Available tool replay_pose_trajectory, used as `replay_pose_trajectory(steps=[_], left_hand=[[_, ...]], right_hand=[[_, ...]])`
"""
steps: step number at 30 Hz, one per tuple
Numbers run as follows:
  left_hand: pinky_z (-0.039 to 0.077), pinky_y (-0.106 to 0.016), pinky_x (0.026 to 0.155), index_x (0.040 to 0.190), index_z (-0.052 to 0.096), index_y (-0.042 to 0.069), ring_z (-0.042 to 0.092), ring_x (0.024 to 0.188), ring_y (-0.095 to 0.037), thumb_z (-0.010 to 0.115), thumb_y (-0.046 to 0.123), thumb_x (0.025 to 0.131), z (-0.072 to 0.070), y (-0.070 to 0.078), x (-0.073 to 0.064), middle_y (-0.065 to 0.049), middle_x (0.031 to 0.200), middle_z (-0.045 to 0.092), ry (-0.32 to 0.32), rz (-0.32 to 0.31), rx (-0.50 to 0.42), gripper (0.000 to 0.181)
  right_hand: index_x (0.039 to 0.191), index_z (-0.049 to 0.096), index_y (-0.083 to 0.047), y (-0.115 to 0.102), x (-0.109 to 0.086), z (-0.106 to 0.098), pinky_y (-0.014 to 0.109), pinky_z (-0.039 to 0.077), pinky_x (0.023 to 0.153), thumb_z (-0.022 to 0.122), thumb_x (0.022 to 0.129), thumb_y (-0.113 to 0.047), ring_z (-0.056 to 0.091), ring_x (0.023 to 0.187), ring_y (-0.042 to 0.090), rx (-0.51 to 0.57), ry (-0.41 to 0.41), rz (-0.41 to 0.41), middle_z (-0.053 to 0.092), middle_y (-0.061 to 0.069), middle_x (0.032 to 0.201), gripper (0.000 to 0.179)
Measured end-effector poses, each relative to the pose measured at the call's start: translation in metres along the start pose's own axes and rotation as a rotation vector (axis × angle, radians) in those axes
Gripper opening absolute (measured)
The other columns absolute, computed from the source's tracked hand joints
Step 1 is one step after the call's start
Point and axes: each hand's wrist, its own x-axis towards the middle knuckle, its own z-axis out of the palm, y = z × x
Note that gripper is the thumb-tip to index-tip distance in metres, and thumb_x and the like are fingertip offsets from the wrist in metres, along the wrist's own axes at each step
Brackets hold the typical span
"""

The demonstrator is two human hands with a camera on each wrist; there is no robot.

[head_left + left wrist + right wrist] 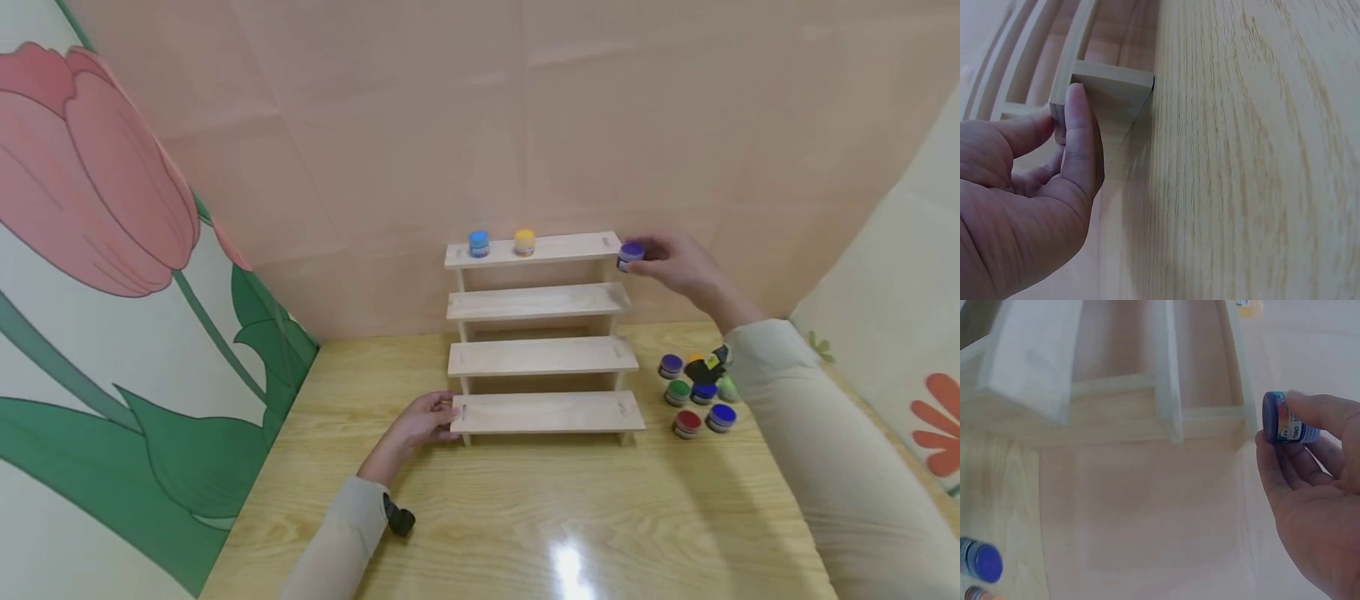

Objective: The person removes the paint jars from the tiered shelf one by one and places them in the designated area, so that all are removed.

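My right hand (pixel 678 265) pinches a small purple-lidded paint jar (pixel 630 256) between thumb and fingers, beside the right end of the top shelf. In the right wrist view that jar (pixel 1286 417) shows a printed label and lies tilted in the fingertips. A pale wooden four-step rack (pixel 543 357) stands on the table. With thumb and fingers my left hand (pixel 425 418) grips the left end of its lowest step, the thumb on one face and fingers on the other in the left wrist view. A light blue jar (pixel 478 244) and a yellow jar (pixel 524 242) stand on the top step.
Right of the rack, several jars stand grouped on the wood-grain table (pixel 495 508), among them a red one (pixel 687 424), a green one (pixel 677 392) and a blue one (pixel 722 417). My right forearm passes over part of the group. A pinkish backdrop (pixel 390 167) rises behind.
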Motion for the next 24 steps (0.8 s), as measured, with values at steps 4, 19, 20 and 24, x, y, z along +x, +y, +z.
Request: replay_pose_trajectory(steps=[4,19,20,24], left_hand=[[0.061,-0.025,0.068,0.15,0.039,-0.005,0.062,0.091,-0.022,0.059,0.004,0.102,0.001,0.0,-0.001,-0.016,0.115,0.056,-0.001,0.002,0.002,0.053],[0.061,-0.024,0.069,0.15,0.04,-0.004,0.063,0.089,-0.021,0.057,0.004,0.103,0.001,-0.002,0.0,-0.017,0.118,0.056,0.002,-0.003,-0.008,0.051],[0.061,-0.024,0.069,0.15,0.039,-0.005,0.063,0.09,-0.021,0.057,0.004,0.103,0.001,-0.002,0.0,-0.017,0.118,0.056,0.003,-0.001,-0.008,0.051],[0.061,-0.025,0.07,0.151,0.038,-0.005,0.063,0.089,-0.021,0.056,0.003,0.103,0.001,-0.002,0.001,-0.018,0.119,0.056,0.002,0.004,-0.015,0.052]], right_hand=[[0.146,0.048,-0.001,0.009,-0.014,-0.004,0.011,0.047,0.084,0.066,0.1,-0.03,0.057,0.114,0.023,-0.015,-0.004,0.0,0.057,0.023,0.134,0.057],[0.151,0.041,-0.003,0.061,-0.063,-0.02,0.008,0.046,0.081,0.061,0.102,-0.039,0.056,0.107,0.004,-0.041,-0.052,0.072,0.054,0.023,0.138,0.063],[0.151,0.04,-0.002,0.066,-0.066,-0.021,0.008,0.046,0.081,0.06,0.102,-0.037,0.054,0.105,-0.001,-0.037,-0.055,0.071,0.053,0.024,0.139,0.064],[0.152,0.04,-0.004,0.082,-0.079,-0.025,0.007,0.045,0.082,0.061,0.102,-0.039,0.051,0.103,-0.011,-0.04,-0.052,0.082,0.053,0.023,0.141,0.064]])
